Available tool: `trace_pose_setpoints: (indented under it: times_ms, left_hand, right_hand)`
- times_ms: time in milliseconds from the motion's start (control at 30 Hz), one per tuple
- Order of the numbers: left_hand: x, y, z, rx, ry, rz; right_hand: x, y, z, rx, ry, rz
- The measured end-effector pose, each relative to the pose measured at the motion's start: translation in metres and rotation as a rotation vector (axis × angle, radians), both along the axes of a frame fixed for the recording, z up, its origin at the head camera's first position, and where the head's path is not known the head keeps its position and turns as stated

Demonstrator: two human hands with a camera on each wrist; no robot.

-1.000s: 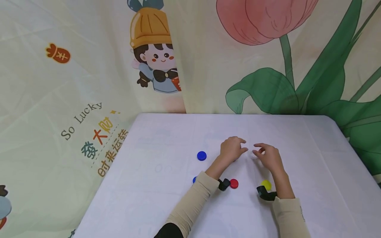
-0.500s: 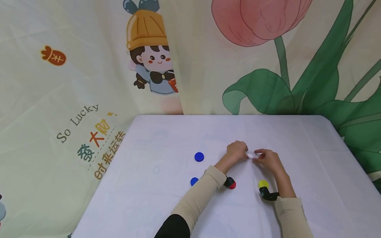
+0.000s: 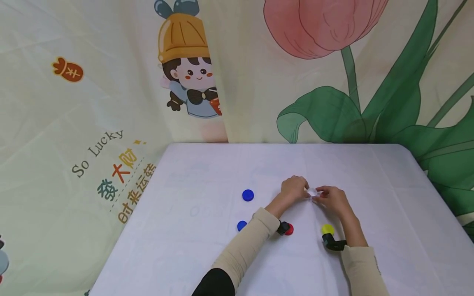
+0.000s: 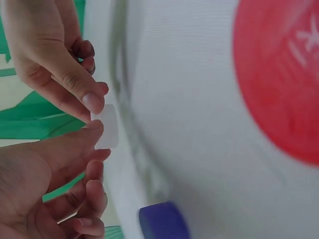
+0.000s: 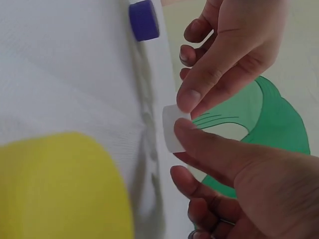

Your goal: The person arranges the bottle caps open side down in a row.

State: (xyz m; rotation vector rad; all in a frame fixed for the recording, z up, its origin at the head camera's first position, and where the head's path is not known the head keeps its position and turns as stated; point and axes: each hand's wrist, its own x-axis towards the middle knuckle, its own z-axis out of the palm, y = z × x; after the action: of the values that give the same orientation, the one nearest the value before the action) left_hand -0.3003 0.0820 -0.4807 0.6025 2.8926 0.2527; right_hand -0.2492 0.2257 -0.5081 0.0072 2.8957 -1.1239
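Observation:
A white bottle cap (image 3: 312, 192) is held between my two hands over the far right part of the table. My left hand (image 3: 293, 190) pinches one side of it with thumb and finger, and my right hand (image 3: 334, 200) pinches the other. In the left wrist view the white cap (image 4: 111, 129) shows on edge, with both thumbs on its near face. The left hand (image 4: 45, 184) comes from below there, the right hand (image 4: 50, 55) from above. A blue cap (image 5: 144, 20) stands on the cloth near the left hand, hidden behind it in the head view.
Two more blue caps (image 3: 248, 195) lie left of the left arm, the nearer partly covered by the sleeve. A red cap (image 3: 290, 230) sits by the left wrist camera (image 3: 283, 228), a yellow cap (image 3: 327, 229) by the right wrist camera (image 3: 333, 242). White cloth (image 3: 200, 246) covers the table.
My left hand has moved right to meet the right hand at the white cap; its fingers now pinch the cap too. The view has shifted slightly.

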Motion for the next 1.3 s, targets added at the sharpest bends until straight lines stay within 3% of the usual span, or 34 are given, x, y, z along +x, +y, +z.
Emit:
trace_pose_setpoints:
  times_ms: [167,333,533,767,900,1033,1133,1300]
  left_hand:
    - [0.006,-0.011,0.016,0.083,0.069,-0.064]
    - [0.02,-0.023,0.042,0.259,0.115,-0.119]
    - [0.044,-0.04,0.068,0.386,0.191,-0.14]
    - [0.075,-0.059,0.091,0.461,0.317,-0.166]
    - [0.091,-0.07,0.095,0.558,0.37,-0.191]
    - [0.101,-0.08,0.094,0.722,0.37,-0.223]
    - [0.104,-0.085,0.092,0.823,0.35,-0.249]
    - [0.106,-0.088,0.089,0.917,0.312,-0.274]
  right_hand:
    - [0.006,0.002,0.015,0.025,0.131,0.032]
    - [0.019,0.001,0.037,-0.008,0.277,0.015]
    - [0.033,-0.001,0.05,-0.134,0.444,0.002]
    - [0.057,-0.016,0.084,-0.131,0.548,0.028]
    - [0.069,-0.021,0.092,-0.16,0.603,0.062]
    - [0.08,-0.026,0.098,-0.186,0.664,0.109]
    - [0.087,-0.029,0.1,-0.201,0.693,0.139]
    - [0.091,-0.031,0.1,-0.225,0.687,0.148]
